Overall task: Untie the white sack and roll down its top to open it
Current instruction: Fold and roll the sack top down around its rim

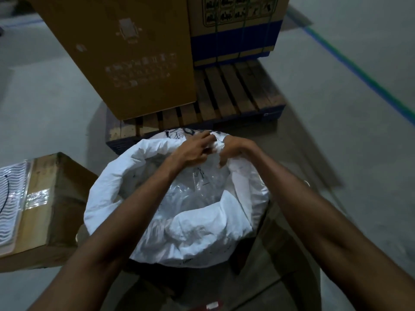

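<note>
Fingers (pixel 207 140) of both hands are clamped on the far rim of the sack (pixel 125 189), left hand (pixel 190 151) and right hand (pixel 233 149) close together. The sack stands on the floor near the pallet (pixel 235 95); its mouth is untied and partly rolled, so rolling is judged in hand, with the rim next to be turned evenly. Inside lies clear plastic wrapping (pixel 193 194); contents beneath cannot be told.

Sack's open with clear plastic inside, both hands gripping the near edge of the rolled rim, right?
Not quite: the head view shows the left hand and right hand gripping the far edge of the white sack's rolled rim, toward the wooden pallet. The sack is open, with clear plastic inside.
</note>
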The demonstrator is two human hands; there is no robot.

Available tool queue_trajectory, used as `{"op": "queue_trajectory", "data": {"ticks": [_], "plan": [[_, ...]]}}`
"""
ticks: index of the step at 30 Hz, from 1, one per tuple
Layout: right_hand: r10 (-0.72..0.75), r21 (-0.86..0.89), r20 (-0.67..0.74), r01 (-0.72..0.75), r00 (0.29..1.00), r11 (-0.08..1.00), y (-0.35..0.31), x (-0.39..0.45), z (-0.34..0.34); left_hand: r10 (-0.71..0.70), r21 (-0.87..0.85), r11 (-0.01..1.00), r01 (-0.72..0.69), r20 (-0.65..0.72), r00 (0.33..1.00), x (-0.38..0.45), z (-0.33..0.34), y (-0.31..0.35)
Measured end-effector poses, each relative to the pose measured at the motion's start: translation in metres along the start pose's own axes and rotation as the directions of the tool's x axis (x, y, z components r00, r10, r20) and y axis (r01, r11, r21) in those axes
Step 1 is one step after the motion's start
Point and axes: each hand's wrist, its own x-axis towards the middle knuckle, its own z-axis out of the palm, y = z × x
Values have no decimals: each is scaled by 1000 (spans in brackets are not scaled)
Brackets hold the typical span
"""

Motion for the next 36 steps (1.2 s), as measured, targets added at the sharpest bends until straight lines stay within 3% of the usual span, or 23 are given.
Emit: {"op": "queue_trajectory", "data": {"ticks": [3, 6, 8, 9, 11, 14, 15, 17, 19, 24, 26, 29, 31, 34, 36], "plan": [[-43, -29, -199, 38, 979, 999, 1, -9, 4, -147, -54, 988, 144, -61, 987, 6, 3, 7], [-128, -198, -500, 31, 857, 980, 6, -16, 28, -334, -125, 938, 325, -67, 940, 19, -8, 9], [-149, -259, -619, -21, 771, 966, 8, -18, 45, -354, -178, 920, 349, 3, 935, 28, -17, 12], [-128, -249, -634, -45, 762, 967, 9, -19, 48, -321, -184, 927, 327, 62, 945, 31, -20, 11], [-30, -139, -556, -57, 831, 989, 13, -18, 44, -245, -148, 953, 264, 137, 960, 27, -22, 10], [66, 98, -166, -50, 984, 994, 17, -18, 13, -82, -113, 990, 82, 9, 997, 9, -10, 3], [45, 139, -53, -37, 998, 990, 17, -19, 2, -41, -129, 991, 36, -31, 999, 5, -3, 1], [19, 196, 41, -27, 999, 980, 19, -21, -12, 4, -97, 995, -15, -109, 994, 4, 9, 4], [1, 230, 6, -2, 1000, 973, 19, -29, -18, -21, -37, 999, 16, -146, 989, 9, 14, 7], [-6, 284, -51, 20, 999, 959, 31, -38, -8, -73, -45, 997, 69, -81, 994, 18, 8, 27], [19, 263, -238, 46, 971, 964, 27, -33, 8, -167, 3, 986, 168, -104, 981, 24, 4, 32], [68, 122, -469, -12, 881, 993, 16, -26, 34, -438, -136, 899, 417, -235, 867, 35, -13, 31], [166, 229, -456, -65, 874, 971, 15, -27, 43, -541, -178, 840, 513, -202, 816, 41, -24, 26], [234, 364, -388, -85, 892, 928, 20, -27, 41, -458, -83, 886, 456, -9, 889, 44, -37, 23], [252, 389, -399, -87, 881, 917, 22, -25, 30, -362, 79, 930, 359, 18, 932, 41, -43, 24]]}}
